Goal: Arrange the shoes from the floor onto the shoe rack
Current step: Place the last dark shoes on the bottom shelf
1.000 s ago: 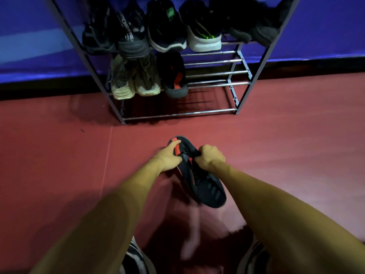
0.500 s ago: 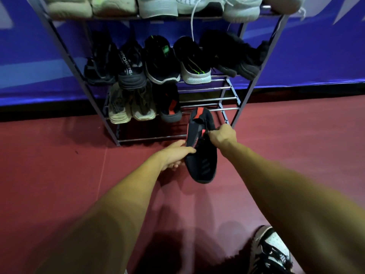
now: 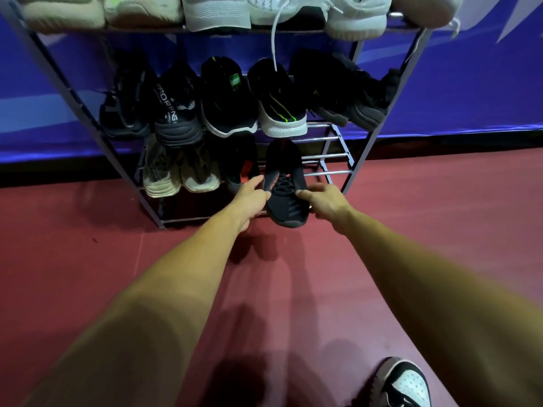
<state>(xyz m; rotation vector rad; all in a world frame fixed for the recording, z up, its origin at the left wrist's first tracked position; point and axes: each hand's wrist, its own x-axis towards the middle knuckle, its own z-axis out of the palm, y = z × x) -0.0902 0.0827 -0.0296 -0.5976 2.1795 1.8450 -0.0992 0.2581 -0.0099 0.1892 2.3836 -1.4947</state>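
A dull red floor (image 3: 88,259) fills the lower frame, and a blue wall (image 3: 470,83) with a black strip along its foot runs behind it. In the upper centre stands the metal shoe rack (image 3: 370,139). Its top shelf is cut off by the upper edge, so only the soles and toes of the pale shoes (image 3: 216,13) there show. A white lace (image 3: 273,39) hangs from them over the middle shelf. The dark shoes (image 3: 179,113) on that shelf sit in shadow and are hard to tell apart.

On the bottom shelf, left of centre, is a beige pair (image 3: 179,171). Next to it is a black shoe with a red patch (image 3: 241,168), half hidden under the shelf above.

Just right of it is the black shoe with red lettering (image 3: 283,183), at the front of the bottom shelf. Its heel is in under the middle shelf and its toe sticks out past the front rail. Whether it rests on the rails cannot be told. The left hand (image 3: 252,199) holds its left side and the right hand (image 3: 326,201) its right side. Each grip closes on the shoe, thumb on top, with the fingers under the sole out of sight.

At the lower right a black-and-white sneaker (image 3: 407,383) is cut off by the bottom edge.
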